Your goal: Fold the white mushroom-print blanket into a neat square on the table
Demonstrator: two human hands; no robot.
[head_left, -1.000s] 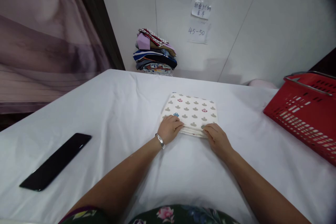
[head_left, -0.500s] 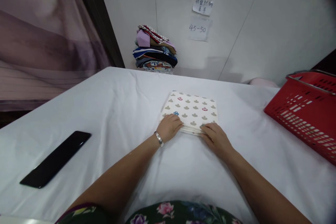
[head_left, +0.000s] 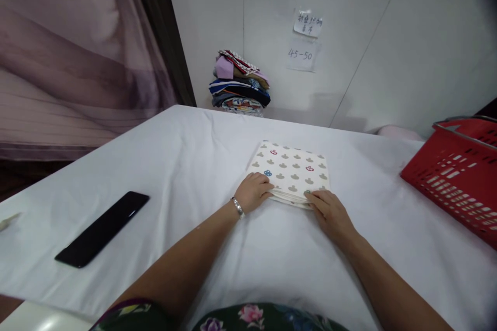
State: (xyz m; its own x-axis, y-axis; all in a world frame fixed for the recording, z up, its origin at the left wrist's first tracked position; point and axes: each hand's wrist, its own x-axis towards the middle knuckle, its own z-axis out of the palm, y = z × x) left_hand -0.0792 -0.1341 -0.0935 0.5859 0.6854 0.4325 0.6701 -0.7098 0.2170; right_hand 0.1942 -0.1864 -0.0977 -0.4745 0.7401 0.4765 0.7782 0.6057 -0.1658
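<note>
Since the earlier frames almost nothing about the hold has changed. The whole scene has slid a little to the right in the view, and both hands stay on the same two corners. The left hand (head_left: 254, 191), with a silver bracelet (head_left: 237, 207) at the wrist, rests its bent fingers over the near left corner of the folded patterned cloth (head_left: 293, 170). The right hand (head_left: 330, 212) lies flatter, its fingertips on the near right corner. It cannot be told whether either thumb is tucked under the layers or only pressed against them. The cloth lies straight ahead of both hands, touching each, so neither hand is nearer. Its stacked near edge runs from one hand to the other, dipping slightly toward the right. The folded piece is close to square, a little wider across than deep. It is cream with rows of small tan motifs and a few red and blue ones, and several thin layers show along the near edge. It sits flat on the white-sheeted table (head_left: 174, 160). Well out to the left of the hands lies a black phone (head_left: 103, 227), and well to the right stands a red plastic basket (head_left: 454, 176). Far beyond the cloth, a stack of folded clothes (head_left: 240, 85) leans at the wall, with handwritten paper notes (head_left: 306, 23) taped above.
</note>
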